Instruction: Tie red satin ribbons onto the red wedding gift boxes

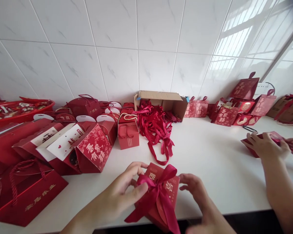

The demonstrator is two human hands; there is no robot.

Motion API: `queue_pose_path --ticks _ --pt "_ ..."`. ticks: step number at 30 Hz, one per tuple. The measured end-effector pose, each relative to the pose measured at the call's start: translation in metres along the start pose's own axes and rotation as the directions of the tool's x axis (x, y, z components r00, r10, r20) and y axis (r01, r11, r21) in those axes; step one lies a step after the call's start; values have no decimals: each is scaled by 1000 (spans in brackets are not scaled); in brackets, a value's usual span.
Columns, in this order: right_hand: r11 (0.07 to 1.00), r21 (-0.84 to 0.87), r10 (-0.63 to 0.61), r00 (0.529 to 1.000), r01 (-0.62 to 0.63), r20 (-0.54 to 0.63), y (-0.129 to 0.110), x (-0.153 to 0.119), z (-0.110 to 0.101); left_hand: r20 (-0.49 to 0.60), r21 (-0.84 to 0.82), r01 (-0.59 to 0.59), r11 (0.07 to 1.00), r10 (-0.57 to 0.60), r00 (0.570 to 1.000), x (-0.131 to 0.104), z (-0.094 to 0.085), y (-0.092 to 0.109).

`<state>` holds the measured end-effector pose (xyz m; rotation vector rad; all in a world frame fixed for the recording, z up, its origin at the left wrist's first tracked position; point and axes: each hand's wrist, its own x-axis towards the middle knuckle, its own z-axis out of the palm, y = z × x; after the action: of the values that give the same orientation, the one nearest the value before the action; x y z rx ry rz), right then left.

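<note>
At your far left, a rope-handled bag (36, 203) is standing near the front of the counter (210, 143), and a flowered box (95, 148) is sitting beside other red boxes (84, 105), leaving little room there. Your left hand (120, 191) is clamping a ribbon bow (157, 188), thumb pressing its left loop and fingers curling behind the gift box (170, 188). That box is sitting between your hands, its near end crossing the line of the counter's front edge; I cannot tell whether it is resting or being lifted. Behind it, a ribbon pile (153, 122) is spilling from a carton (158, 95). Your right hand (202, 200) is holding its fingers apart beside the box's right edge. You seem to be dressing the bow, probably needing that hand to even the right loop and tails. Farther right, bare counter is offering open room, stacked boxes (226, 114) are lining the wall, and another person's hands (266, 146) are handling a red box (250, 148).
</note>
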<state>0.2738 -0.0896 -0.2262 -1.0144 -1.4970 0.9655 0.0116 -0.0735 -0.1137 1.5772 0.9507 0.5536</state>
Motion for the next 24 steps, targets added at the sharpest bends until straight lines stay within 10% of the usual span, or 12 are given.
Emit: queue_pose_path --ticks 7,13,18,24 --pt "994 -61 82 984 -93 -157 49 -7 23 -143 -54 16 998 -24 989 -22 23 -25" --pt "942 -312 36 962 -124 -272 50 -25 -25 -186 -175 37 984 -70 980 -10 17 -28" --pt "663 -650 -123 803 -371 -583 37 -31 -69 -273 32 127 991 -113 955 -14 8 -31" --pt "364 -872 54 942 -327 -331 35 -32 -67 -81 445 127 887 -102 992 18 10 -29"
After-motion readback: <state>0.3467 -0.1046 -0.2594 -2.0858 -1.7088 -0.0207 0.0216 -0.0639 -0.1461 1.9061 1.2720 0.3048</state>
